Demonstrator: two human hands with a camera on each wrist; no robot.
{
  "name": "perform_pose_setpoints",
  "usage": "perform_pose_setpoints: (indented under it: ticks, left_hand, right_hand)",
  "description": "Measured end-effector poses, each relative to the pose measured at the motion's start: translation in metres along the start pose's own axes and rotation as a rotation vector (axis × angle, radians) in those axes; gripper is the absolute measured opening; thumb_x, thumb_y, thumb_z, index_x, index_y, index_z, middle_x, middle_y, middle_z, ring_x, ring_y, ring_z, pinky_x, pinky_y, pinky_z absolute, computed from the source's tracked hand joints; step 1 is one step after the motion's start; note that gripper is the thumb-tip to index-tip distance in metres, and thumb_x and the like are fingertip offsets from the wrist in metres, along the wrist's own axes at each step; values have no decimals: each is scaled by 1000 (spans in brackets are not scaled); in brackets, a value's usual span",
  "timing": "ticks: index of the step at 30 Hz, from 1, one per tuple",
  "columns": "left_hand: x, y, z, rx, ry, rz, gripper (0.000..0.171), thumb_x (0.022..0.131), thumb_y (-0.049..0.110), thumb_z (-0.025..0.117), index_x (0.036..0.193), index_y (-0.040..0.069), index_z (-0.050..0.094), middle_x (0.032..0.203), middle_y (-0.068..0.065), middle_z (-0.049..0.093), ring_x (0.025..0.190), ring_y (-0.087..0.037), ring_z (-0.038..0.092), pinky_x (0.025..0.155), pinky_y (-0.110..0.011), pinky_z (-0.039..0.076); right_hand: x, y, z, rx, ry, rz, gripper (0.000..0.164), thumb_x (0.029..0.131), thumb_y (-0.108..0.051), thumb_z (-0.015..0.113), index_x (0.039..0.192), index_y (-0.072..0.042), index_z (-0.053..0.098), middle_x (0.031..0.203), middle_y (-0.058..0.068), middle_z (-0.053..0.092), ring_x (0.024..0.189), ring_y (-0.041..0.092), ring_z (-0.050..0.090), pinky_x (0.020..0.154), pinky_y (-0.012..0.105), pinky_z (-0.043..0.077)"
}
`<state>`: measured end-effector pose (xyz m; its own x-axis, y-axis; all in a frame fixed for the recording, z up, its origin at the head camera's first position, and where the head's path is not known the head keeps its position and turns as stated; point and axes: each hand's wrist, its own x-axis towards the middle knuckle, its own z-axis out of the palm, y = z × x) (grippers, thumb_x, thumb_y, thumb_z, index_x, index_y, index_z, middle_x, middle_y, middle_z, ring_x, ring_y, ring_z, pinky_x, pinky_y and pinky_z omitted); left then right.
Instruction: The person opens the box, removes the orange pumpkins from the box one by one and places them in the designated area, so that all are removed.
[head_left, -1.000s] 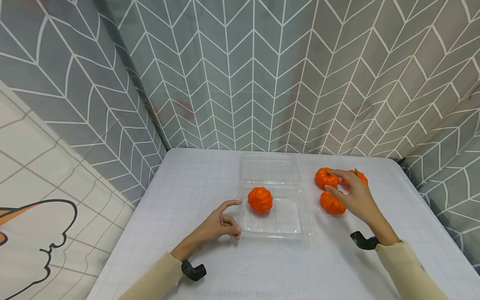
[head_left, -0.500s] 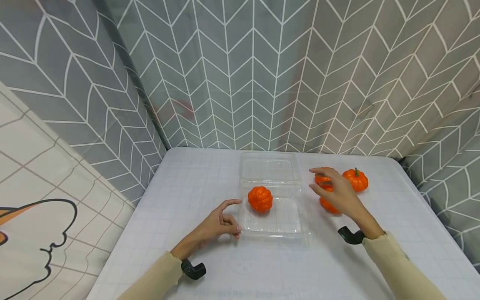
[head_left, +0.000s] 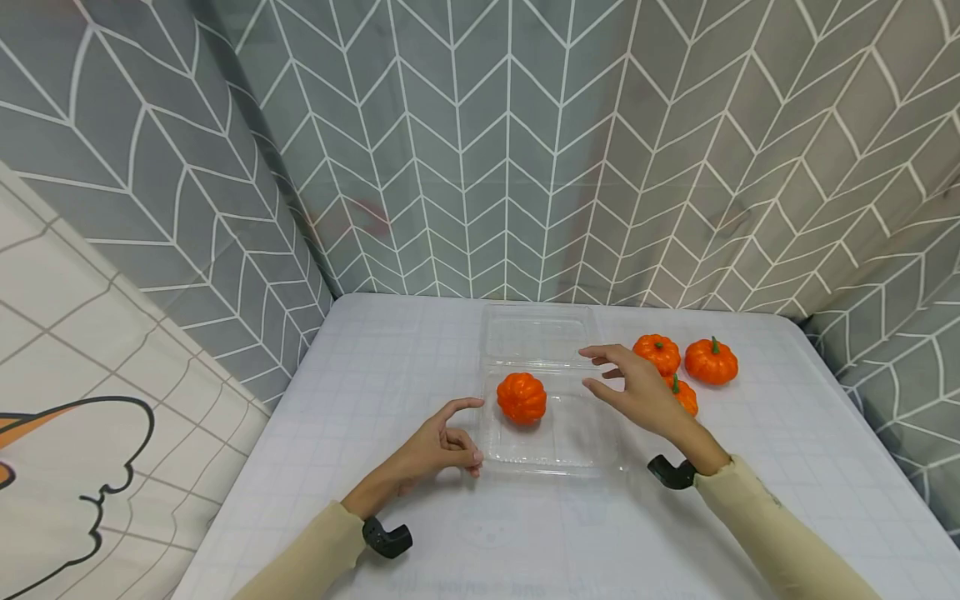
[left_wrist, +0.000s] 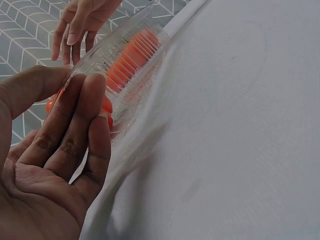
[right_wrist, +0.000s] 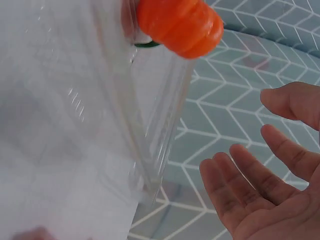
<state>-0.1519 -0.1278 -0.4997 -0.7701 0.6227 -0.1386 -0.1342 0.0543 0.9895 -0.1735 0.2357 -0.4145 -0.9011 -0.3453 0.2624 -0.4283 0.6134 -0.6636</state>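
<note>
A clear plastic clamshell container [head_left: 570, 442] lies open in the head view, its lid [head_left: 536, 337] folded back behind the base. One small orange pumpkin [head_left: 521, 398] sits in the left part of the base; the right wrist view shows this pumpkin [right_wrist: 180, 27] tipped with its green stem sideways. My left hand [head_left: 435, 450] holds the container's left edge; in the left wrist view, its thumb and curled fingers [left_wrist: 67, 140] meet at the rim. Over the container's right side hovers my right hand [head_left: 637, 392], fingers spread, palm bare in the right wrist view.
Right of the container, three more orange pumpkins stand close together: one at the back [head_left: 657, 354], one farther right [head_left: 711, 361], and one in front [head_left: 682, 397], partly hidden by my right hand. A patterned curtain [head_left: 495, 150] hangs behind the white table [head_left: 390, 350].
My right hand has moved left, away from the pumpkin group to above the container's right side, holding nothing. The left hand and the pumpkin in the container have stayed put.
</note>
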Motion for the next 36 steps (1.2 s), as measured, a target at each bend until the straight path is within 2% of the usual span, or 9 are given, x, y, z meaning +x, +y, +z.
perform_pose_setpoints:
  ticks: [8,16,20,27,33,36]
  left_hand:
    - [0,2,1,-14,-7,7,89,90,7,80,161,18,27,92,-17,74,80,-27,73,82,-41,59]
    - [0,-1,-1,-9,-10,11,89,91,7,80,161,18,27,91,-15,74,80,-27,74,81,-40,59]
    - [1,-2,-1,-13,-12,17,88,91,7,80,161,17,26,90,-15,74,80,-27,74,82,-40,59]
    - [1,-1,-1,-16,-13,11,88,91,8,80,161,18,27,91,-16,74,80,-27,73,82,-41,59]
    - [1,-1,-1,-15,-6,10,86,91,8,80,159,23,30,91,-17,74,80,-28,73,83,-42,59]
    - [2,-2,-1,-16,-7,13,84,91,8,80,157,26,33,92,-17,74,80,-29,73,82,-43,59]
  right_hand:
    - [12,-10,13,0,-38,-41,47,93,-11,78,137,-3,62,133,15,64,111,33,66,91,50,57]
    - [25,-16,27,28,-132,-41,47,94,-10,76,138,-2,59,132,17,64,113,38,64,93,52,56]
    - [28,-15,34,43,-170,-57,46,95,-9,73,138,2,59,128,21,64,110,39,64,92,54,55]
    - [31,-18,46,7,-236,-56,43,95,-14,74,132,6,63,116,18,67,102,37,66,87,50,58]
    - [33,-23,54,10,-299,-59,45,94,-17,77,135,-3,64,112,15,64,94,29,68,81,42,60]
    - [34,-26,57,27,-348,-85,47,94,-17,77,138,-8,62,116,14,63,97,28,68,83,42,60]
